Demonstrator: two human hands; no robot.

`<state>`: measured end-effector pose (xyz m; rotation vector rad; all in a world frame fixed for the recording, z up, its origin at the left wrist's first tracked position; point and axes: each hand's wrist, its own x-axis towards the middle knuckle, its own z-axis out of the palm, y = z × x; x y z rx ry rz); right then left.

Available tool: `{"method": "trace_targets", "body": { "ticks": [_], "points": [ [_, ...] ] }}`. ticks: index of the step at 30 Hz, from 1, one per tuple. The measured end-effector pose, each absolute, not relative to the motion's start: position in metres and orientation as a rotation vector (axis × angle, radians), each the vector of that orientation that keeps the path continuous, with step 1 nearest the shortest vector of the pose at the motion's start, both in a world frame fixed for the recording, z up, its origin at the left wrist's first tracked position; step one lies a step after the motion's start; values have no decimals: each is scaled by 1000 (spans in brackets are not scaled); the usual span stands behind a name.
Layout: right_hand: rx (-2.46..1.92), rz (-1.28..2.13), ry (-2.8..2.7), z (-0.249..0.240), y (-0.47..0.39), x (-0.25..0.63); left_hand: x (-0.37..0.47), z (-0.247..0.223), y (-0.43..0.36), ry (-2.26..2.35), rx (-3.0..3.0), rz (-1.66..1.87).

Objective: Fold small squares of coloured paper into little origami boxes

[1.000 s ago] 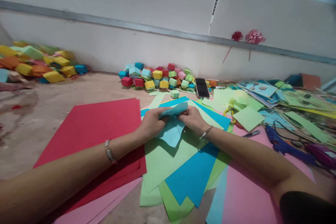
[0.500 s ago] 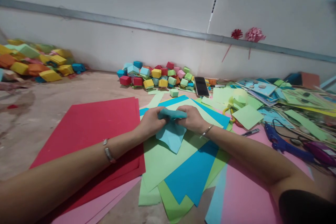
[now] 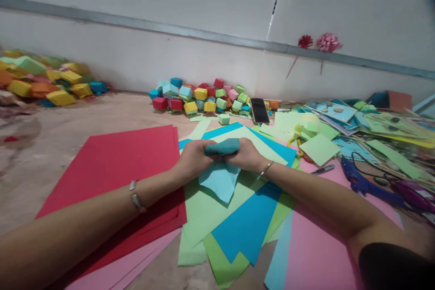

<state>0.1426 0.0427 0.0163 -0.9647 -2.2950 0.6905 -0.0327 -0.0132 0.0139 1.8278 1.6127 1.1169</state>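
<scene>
A light blue piece of paper (image 3: 220, 182), partly folded, is held up between both hands above the stacked sheets. My left hand (image 3: 194, 159) is closed on its left side, and my right hand (image 3: 247, 156) pinches the right side. The paper's upper part forms a narrow darker band between the thumbs, while a pointed flap hangs below. Some fingertips are hidden behind the paper. Beneath lie light green sheets (image 3: 200, 208) and bright blue sheets (image 3: 243, 226).
Red sheets (image 3: 118, 158) lie left, pink sheets (image 3: 316, 244) right. Small paper boxes (image 3: 200, 95) and a phone (image 3: 260, 111) stand near the wall. On the right are a cutter (image 3: 322, 170), a blue glue gun (image 3: 367, 183), yellow-handled scissors (image 3: 295, 142) and a larger box pile (image 3: 44, 81) far left.
The fingers have shifted slightly on the light blue paper. Its top band looks more tightly folded, and the hanging flap has changed angle a little. The whole view has shifted slightly.
</scene>
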Motion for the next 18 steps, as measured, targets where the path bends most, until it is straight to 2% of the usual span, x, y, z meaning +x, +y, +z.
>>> {"method": "trace_targets", "body": {
  "ticks": [7,18],
  "points": [
    [-1018,769,-2302,18,43,140,-37,13,-8,1707,1724,1072],
    [-1062,708,-2337,21,42,140,-36,14,-9,1610,1722,1108]
  ]
}}
